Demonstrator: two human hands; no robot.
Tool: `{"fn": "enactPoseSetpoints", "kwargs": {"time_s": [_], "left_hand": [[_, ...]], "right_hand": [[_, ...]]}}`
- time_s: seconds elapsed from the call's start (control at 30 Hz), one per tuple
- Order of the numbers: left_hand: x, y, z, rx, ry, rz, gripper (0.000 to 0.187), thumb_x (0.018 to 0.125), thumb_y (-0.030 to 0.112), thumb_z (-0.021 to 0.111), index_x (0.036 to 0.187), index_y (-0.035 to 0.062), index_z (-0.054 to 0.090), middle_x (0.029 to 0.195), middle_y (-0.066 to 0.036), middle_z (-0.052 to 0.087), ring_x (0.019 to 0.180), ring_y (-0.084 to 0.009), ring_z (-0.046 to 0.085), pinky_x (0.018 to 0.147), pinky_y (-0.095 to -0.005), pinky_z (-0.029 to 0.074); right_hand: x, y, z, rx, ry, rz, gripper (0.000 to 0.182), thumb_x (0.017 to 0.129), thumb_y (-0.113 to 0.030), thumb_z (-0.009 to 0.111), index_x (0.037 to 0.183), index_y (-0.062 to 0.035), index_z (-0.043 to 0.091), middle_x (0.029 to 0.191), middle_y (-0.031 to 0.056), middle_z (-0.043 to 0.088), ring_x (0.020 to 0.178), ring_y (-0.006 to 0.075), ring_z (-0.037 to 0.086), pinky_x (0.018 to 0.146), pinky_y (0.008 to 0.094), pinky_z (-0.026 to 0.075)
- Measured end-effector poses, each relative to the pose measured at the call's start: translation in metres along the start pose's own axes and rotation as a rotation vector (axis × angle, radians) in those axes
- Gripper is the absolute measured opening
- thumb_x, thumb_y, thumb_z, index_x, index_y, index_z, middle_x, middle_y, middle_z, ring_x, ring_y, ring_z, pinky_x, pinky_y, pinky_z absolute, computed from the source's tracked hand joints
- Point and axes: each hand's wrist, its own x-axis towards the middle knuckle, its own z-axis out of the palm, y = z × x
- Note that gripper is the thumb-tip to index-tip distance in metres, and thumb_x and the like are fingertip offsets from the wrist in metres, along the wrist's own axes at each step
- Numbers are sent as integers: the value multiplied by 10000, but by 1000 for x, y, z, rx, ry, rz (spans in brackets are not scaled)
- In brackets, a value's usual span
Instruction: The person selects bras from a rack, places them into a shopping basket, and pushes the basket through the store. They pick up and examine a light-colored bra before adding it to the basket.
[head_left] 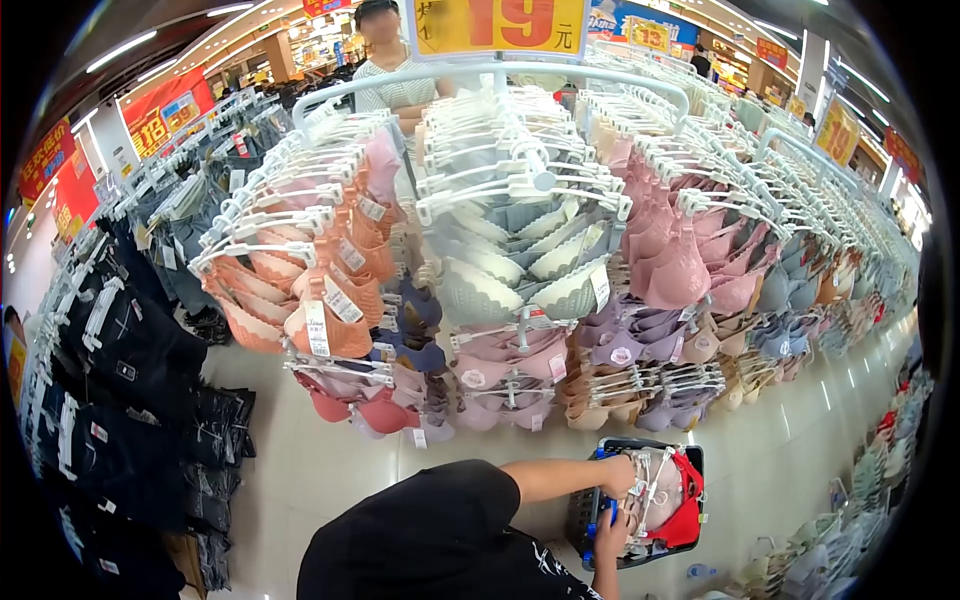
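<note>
A dark basket (pixel 578 520) with blue parts stands on the floor at the lower middle. It holds white hangers (pixel 655 487), pale pink bras (pixel 664 505) and a red garment (pixel 690 490). My left hand (pixel 618 477) is closed at the hangers near the basket's upper left edge. Just below it, my right hand (pixel 611 528) is closed beside the blue handle; what its fingers hold is too small to tell.
Ahead stands a rack (pixel 400 76) of bras on white hangers, under a yellow price sign (pixel 500 25). Dark trousers (pixel 130 350) hang at left. Another person (pixel 385 70) stands behind the rack. More clothes (pixel 880 460) line the right side, and tiled floor (pixel 380 460) shows between.
</note>
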Motion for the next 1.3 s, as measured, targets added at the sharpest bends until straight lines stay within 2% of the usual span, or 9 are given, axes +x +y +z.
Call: {"fn": "enactPoseSetpoints", "kwargs": {"time_s": [0.03,0.3,0.67,0.7,0.83,0.87,0.97,1.2,1.3], "left_hand": [[0,0,-2,-8,-6,-4,289,642,305,502,613,60,652,651,-162,618,611,-307,607,569,-405,473],[4,4,-25,-79,53,3,269,607,304,561,600,48,644,654,-160,617,624,-320,601,576,-392,478],[48,14,-33,-64,47,-15,261,626,302,538,628,69,655,668,-154,623,646,-306,611,609,-390,478],[52,17,-33,-69,85,5,245,625,288,535,626,74,656,656,-145,622,629,-300,608,614,-407,467],[83,19,-21,-120,143,4,231,617,280,539,620,81,655,634,-131,618,618,-297,607,620,-444,451],[92,21,-22,-104,132,-5,231,613,279,539,616,79,654,636,-132,619,619,-299,606,613,-428,461],[121,23,-23,-126,169,33,232,607,271,534,608,71,651,638,-137,618,619,-303,603,597,-390,478],[195,32,-29,-107,224,116,324,645,364,529,553,67,622,553,-167,567,508,-326,570,477,-409,456],[240,34,-13,-99,93,110,387,667,455,524,539,101,619,543,-134,570,493,-309,563,451,-413,438]], "right_hand": [[-2,-29,-19,-73,-71,120,289,787,-285,557,888,-16,518,693,199,546,612,410,523,554,451,405],[6,-26,-19,-24,34,224,236,712,-231,655,803,-23,591,589,163,563,536,320,558,513,397,417],[30,31,-29,18,146,40,277,710,-204,654,864,19,599,672,158,583,585,285,565,577,345,437],[31,29,-40,-23,41,173,290,704,-185,659,902,20,600,706,156,605,610,260,585,604,324,448],[43,65,-48,-38,63,171,270,699,-170,663,873,25,599,692,147,591,604,220,565,604,316,440],[47,74,-46,31,147,161,255,657,-255,701,756,-40,605,614,152,538,579,310,523,541,392,390],[65,96,-56,41,183,119,228,658,-236,690,712,-32,601,556,146,534,523,309,525,507,391,388],[102,139,-97,-57,118,260,277,667,-289,689,803,-54,628,637,132,586,586,295,564,595,376,445],[120,161,-112,-47,135,241,340,668,-352,679,842,-63,636,701,149,612,643,303,592,615,382,463]]}}
